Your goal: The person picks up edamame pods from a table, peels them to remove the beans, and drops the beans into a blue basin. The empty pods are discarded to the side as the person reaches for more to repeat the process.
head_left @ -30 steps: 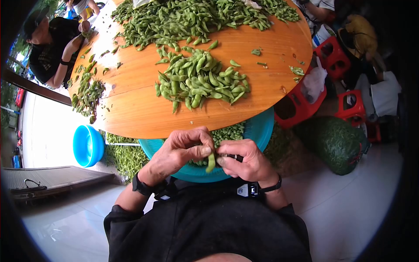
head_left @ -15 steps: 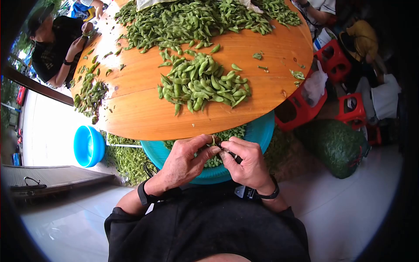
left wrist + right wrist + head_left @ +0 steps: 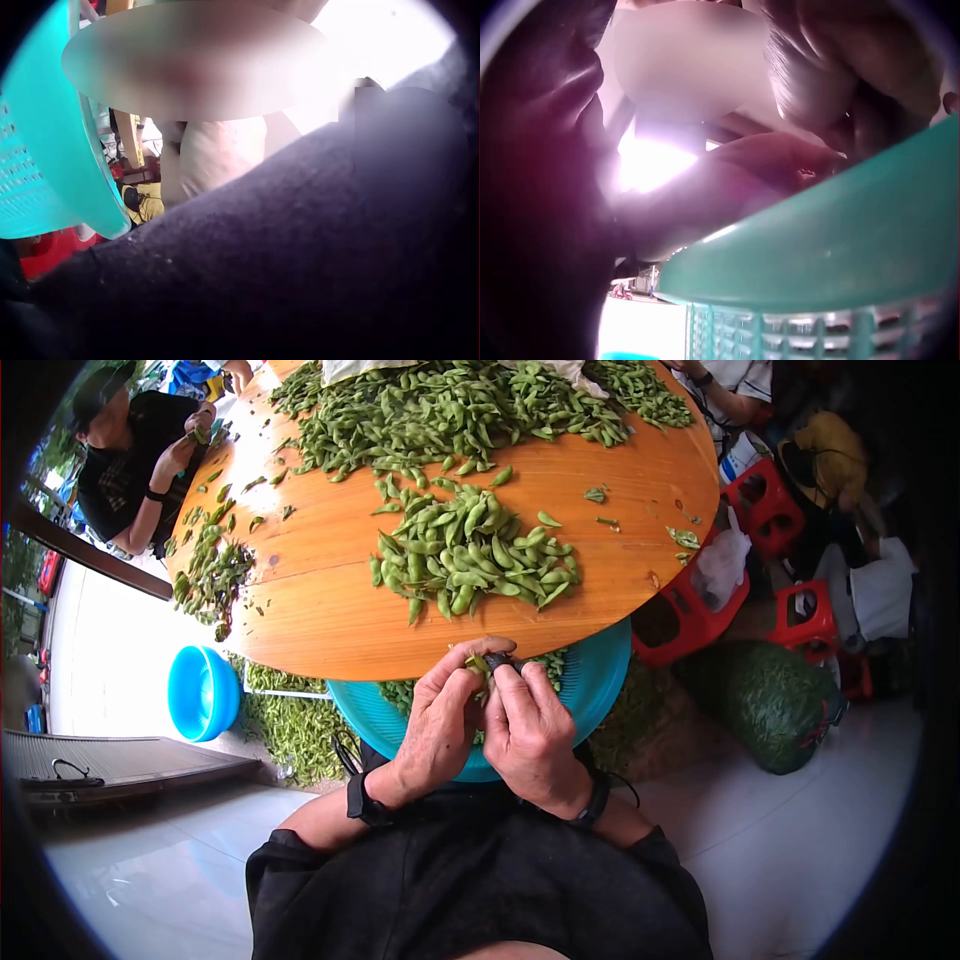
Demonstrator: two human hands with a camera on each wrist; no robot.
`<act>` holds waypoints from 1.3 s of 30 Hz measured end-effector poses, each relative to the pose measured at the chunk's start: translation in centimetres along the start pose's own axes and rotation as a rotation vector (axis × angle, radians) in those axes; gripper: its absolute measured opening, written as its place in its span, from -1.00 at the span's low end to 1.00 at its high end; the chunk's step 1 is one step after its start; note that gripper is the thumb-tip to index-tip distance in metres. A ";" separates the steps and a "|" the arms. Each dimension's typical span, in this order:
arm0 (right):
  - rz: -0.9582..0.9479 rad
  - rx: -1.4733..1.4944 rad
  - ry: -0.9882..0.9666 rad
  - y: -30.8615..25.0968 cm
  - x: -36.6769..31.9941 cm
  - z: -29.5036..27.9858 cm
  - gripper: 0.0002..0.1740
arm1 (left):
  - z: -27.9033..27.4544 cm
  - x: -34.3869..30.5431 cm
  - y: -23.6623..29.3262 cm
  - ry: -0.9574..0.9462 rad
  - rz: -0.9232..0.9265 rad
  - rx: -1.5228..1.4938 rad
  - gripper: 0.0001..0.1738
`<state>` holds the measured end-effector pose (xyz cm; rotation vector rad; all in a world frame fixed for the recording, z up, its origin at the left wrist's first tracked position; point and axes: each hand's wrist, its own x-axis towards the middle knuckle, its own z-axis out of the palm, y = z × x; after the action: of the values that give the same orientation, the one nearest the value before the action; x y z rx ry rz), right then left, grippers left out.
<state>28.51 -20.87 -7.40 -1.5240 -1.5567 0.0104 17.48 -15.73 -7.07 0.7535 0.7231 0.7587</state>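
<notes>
A green pod (image 3: 476, 663) is being held above the teal basket (image 3: 603, 700), just off the near edge of the counter (image 3: 330, 630). It is being judged as very light, with a firm but flexible skin that may be bent, bruised or split under excess pressure. Slight slipperiness is also being assumed, should the skin be damp. For secure support, hold is best being taken across the flat sides near one end, with the other end being left exposed. On the left, the pod is being pinched between the thumb and fingers of the left hand (image 3: 435, 725); this grip is being closed down to about the thickness of the pod, with no visible gap being left. On the right, a small dark piece (image 3: 503, 659) is being gripped at the curled fingertips of the right hand (image 3: 535, 740), right beside the pod. The dark piece is being partly covered by the fingers, so its full shape and any contact with the pod cannot be told. Both grips are being brought close together at the fingertips. Farther off, a pile of pods (image 3: 478, 550) is being supported on the counter, beyond the hands.
</notes>
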 end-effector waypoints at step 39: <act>0.231 0.410 -0.169 3.3 0.6 -2.2 -0.82 | -2.9 0.0 1.4 -0.201 -0.172 0.284 -0.72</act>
<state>32.51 -20.93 -7.67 -1.3866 -1.3913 0.5690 14.80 -14.10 -7.49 0.9957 0.7095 0.4208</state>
